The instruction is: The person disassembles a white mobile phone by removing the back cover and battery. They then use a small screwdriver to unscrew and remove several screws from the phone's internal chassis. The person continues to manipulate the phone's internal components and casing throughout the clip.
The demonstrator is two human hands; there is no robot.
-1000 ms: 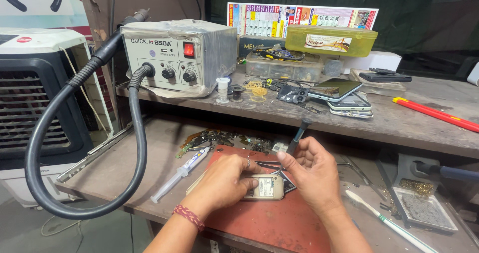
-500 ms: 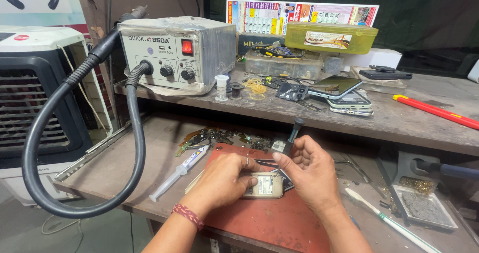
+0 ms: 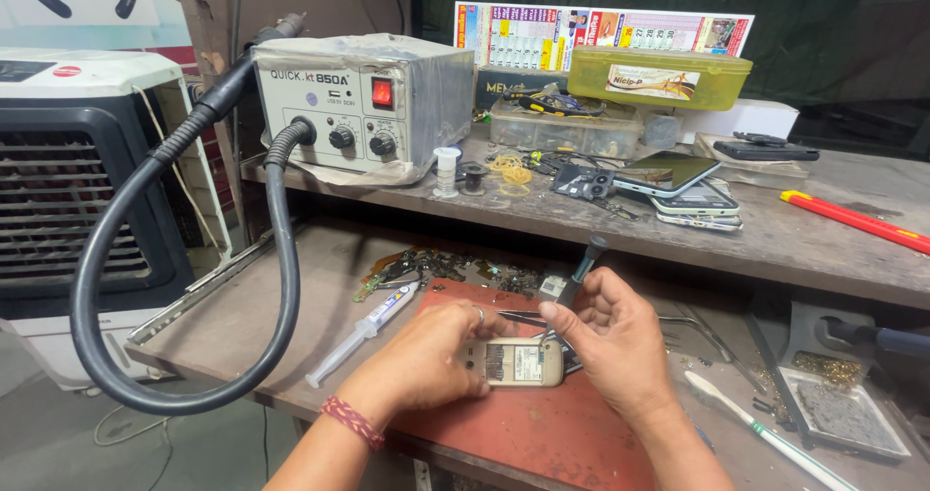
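A small opened mobile phone (image 3: pixel 516 362) with its back cover off lies on a red work mat (image 3: pixel 542 443). My left hand (image 3: pixel 431 360) grips the phone's left end and pins it to the mat. My right hand (image 3: pixel 612 341) holds a dark-handled screwdriver (image 3: pixel 581 268) upright, with its tip down at the phone's upper right corner. The tip itself is hidden behind my fingers.
A grey hot-air rework station (image 3: pixel 363 104) with a black hose (image 3: pixel 145 259) stands at the back left. A syringe (image 3: pixel 363 331) and loose parts (image 3: pixel 436 263) lie left of the mat. Several phones (image 3: pixel 678 186), a yellow box (image 3: pixel 659 76), a red-handled tool (image 3: pixel 852 220), a toothbrush (image 3: pixel 765 433) and a parts tray (image 3: pixel 838 409) lie to the right.
Both hands stay on the phone with only slight shifts. The screwdriver handle has tilted a little.
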